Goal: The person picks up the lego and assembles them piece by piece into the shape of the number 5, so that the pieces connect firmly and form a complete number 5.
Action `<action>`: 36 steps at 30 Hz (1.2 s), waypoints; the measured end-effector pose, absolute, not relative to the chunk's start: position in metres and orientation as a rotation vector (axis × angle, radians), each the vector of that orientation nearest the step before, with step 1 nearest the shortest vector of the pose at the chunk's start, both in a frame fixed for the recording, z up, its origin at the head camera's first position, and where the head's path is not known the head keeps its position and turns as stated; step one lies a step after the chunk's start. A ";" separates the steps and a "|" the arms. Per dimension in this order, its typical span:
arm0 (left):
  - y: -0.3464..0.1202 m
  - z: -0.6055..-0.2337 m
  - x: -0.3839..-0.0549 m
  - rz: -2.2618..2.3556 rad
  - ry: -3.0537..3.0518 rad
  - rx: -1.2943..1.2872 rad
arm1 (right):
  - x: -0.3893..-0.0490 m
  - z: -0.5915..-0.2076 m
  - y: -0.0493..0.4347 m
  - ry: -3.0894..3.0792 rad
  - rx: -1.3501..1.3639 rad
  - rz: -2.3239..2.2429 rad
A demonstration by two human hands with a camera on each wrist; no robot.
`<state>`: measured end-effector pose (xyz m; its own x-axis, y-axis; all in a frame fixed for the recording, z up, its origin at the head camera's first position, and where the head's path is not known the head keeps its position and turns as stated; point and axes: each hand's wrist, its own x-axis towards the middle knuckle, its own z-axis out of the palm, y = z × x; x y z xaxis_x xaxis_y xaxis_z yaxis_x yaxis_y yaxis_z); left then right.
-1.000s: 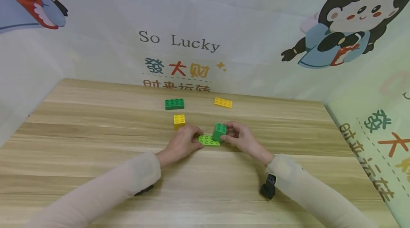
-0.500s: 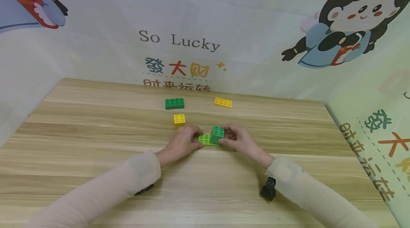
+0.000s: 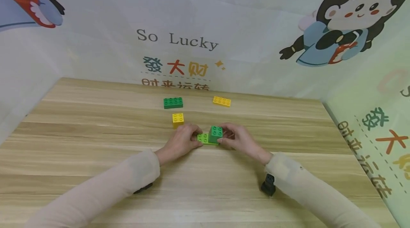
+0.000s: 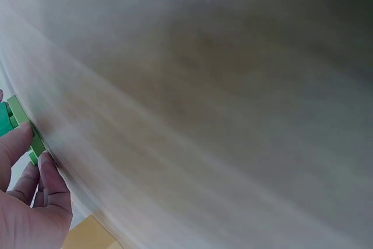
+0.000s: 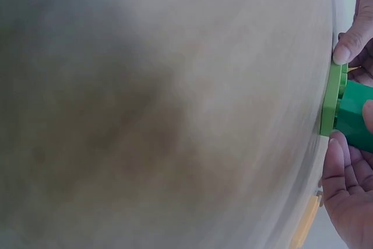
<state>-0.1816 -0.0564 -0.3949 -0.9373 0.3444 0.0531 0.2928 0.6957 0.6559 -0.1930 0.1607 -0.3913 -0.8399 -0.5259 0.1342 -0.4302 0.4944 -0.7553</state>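
Note:
On the table lies a flat lime-green building brick [image 3: 202, 138], its left end pinched between the thumb and fingers of my left hand [image 3: 180, 142]. My right hand [image 3: 241, 140] grips a taller green square brick [image 3: 216, 134] over the right half of the lime one. From the right wrist, the green brick [image 5: 353, 118] sits right at the studs of the lime brick [image 5: 330, 104], with right fingertips at the lime brick's end. Left-hand fingers cover part of the lime brick [image 4: 19, 109] in the left wrist view.
A tall yellow square brick [image 3: 178, 120] stands just beyond the left hand. Farther back are a dark green rectangular brick [image 3: 173, 103] and a flat yellow brick [image 3: 221, 101]. A printed white backdrop [image 3: 250, 68] borders the wooden table [image 3: 205, 185] behind and at the sides.
My right hand has brought the green brick slightly left and levelled it from a tilt over the lime brick's right half. The left hand keeps its hold on the lime brick.

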 end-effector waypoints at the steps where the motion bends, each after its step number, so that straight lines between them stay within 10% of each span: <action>1: -0.057 -0.395 -0.182 1.071 2.825 0.533 | -0.194 -0.390 0.161 2.616 -0.860 -1.259; 36: -0.057 -0.395 -0.183 1.052 2.827 0.579 | -0.200 -0.373 0.153 2.644 -0.912 -0.976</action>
